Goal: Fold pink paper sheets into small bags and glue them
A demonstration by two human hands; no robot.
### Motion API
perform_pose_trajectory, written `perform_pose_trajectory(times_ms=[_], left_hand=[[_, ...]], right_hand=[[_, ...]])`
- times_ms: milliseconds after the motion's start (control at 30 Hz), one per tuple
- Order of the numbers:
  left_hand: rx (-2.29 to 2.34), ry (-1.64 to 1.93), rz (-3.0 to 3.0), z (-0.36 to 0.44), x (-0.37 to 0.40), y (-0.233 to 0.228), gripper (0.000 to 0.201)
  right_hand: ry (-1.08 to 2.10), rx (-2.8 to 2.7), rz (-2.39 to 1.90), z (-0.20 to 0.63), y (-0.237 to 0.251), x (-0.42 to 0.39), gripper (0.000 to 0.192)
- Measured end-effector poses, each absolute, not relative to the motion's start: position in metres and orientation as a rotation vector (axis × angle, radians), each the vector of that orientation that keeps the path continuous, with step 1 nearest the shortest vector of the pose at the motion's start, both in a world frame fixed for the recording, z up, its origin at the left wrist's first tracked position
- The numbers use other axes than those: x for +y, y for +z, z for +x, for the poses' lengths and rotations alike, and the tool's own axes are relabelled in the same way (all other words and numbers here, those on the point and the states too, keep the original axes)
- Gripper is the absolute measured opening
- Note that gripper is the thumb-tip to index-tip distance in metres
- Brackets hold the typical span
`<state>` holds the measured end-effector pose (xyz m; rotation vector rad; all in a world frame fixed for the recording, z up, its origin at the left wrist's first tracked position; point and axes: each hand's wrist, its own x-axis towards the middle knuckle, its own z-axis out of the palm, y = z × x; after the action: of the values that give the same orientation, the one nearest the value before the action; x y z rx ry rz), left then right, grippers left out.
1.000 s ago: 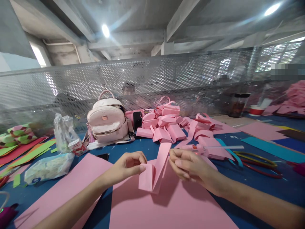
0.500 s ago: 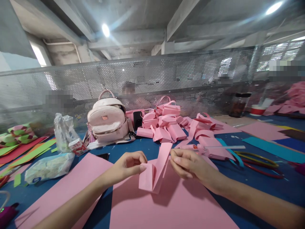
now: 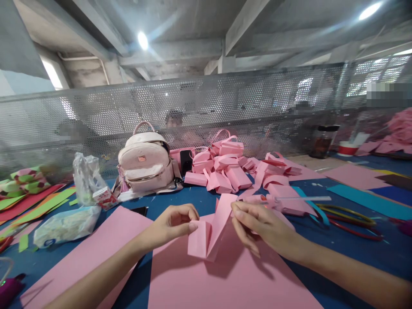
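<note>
1. Since the earlier frame, the right hand's [image 3: 255,223] lower fingers have spread downward; its thumb and forefinger pinch the folded pink paper strip [image 3: 220,219].
2. The left hand [image 3: 175,221] clamps its folded end.
3. It stands above the large pink sheet [image 3: 225,287].

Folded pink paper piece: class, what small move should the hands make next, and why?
Probably the right hand should ease the raised pink paper strip toward the folded end, because a gap stands open between them. The right fingertips are at the strip's edge, and the left hand has its thumb on the folded end, so it could steady the fold.
</note>
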<state>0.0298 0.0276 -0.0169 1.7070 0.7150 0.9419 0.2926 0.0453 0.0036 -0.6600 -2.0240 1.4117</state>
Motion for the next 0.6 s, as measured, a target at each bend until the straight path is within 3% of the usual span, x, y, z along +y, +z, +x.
perform_pose_trajectory(times_ms=[267, 600], left_hand=[[0.708, 0.942, 1.709, 0.029, 0.028, -0.018, 0.039], [0.715, 0.943, 1.708, 0.03, 0.026, -0.016, 0.038]], right_hand=[[1.496, -1.947, -0.626, 0.291, -0.004, 0.048, 0.056], [1.692, -1.737, -0.496, 0.293, -0.007, 0.052, 0.047]])
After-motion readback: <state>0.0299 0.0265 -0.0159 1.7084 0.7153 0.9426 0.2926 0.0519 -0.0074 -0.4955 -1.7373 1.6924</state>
